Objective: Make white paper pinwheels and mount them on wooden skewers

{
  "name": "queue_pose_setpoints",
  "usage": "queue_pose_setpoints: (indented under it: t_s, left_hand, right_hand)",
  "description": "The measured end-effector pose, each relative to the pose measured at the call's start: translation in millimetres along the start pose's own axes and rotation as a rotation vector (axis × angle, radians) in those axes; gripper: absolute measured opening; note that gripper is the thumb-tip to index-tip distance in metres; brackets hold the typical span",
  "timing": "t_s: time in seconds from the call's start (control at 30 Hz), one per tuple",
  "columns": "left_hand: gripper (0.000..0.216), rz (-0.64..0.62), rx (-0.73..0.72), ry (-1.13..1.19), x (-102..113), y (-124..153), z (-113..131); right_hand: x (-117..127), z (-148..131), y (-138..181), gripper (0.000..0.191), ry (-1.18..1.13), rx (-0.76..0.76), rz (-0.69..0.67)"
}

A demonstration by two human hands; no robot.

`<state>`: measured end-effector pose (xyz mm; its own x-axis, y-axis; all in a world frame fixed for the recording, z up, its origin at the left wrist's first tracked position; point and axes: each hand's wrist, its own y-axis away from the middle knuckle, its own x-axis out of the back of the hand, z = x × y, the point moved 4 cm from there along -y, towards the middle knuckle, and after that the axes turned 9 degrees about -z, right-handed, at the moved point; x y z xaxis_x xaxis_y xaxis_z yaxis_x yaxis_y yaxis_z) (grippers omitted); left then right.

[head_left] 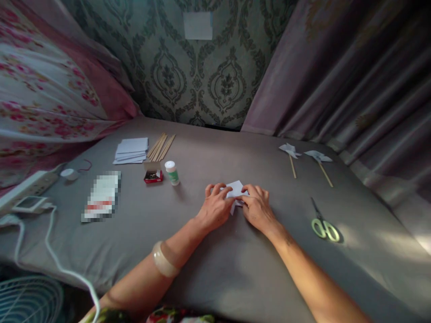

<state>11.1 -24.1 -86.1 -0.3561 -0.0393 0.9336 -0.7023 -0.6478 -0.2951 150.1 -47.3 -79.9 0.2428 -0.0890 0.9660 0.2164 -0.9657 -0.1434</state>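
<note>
A small piece of white paper (235, 188) lies on the grey cloth between my hands, with a cut or folded flap at its near edge. My left hand (217, 204) presses on its left side, fingers curled round the edge. From the right, my right hand (258, 206) grips the paper with thumb and fingers. Up and to the right rest two white paper pinwheels, the nearer-in pinwheel (290, 150) and the outer pinwheel (318, 156), each on a wooden stick. Scissors (323, 226) with pale green handles lie right of my right hand.
Back left are a stack of white paper (131, 150) and several wooden sticks (160, 147). Before them stand an open red box (153, 176) and a white-green bottle (172, 173). A blurred packet (102, 196), a power strip (30, 190) and a white cable (62, 267) lie left.
</note>
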Motion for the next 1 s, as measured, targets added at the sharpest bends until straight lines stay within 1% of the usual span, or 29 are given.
queue_pose_setpoints:
  t_s: [0.13, 0.23, 0.33, 0.57, 0.87, 1.0]
  left_hand:
    - [0.024, 0.059, 0.097, 0.064, 5, -1, -9]
    - [0.024, 0.074, 0.141, 0.075, 5, -2, -14]
    - [0.024, 0.064, 0.138, 0.073, 4, -2, -14]
    - [0.024, 0.037, 0.127, 0.082, 5, -3, -10]
    - [0.022, 0.05, 0.126, 0.049, 4, -3, -10]
    - [0.02, 0.049, 0.124, 0.037, 2, -5, -13]
  right_hand:
    - [0, 5, -1, 0.035, 0.002, -0.031, -0.004]
    - [-2, 8, -1, 0.035, 0.0, -0.049, -0.001]
    - [-3, 8, -1, 0.033, -0.003, -0.05, -0.002]
    - [-4, 6, -6, 0.022, 0.006, -0.044, 0.011]
    - [-3, 3, -15, 0.023, 0.001, 0.005, 0.011]
    - [-3, 3, -18, 0.024, -0.007, 0.005, -0.029]
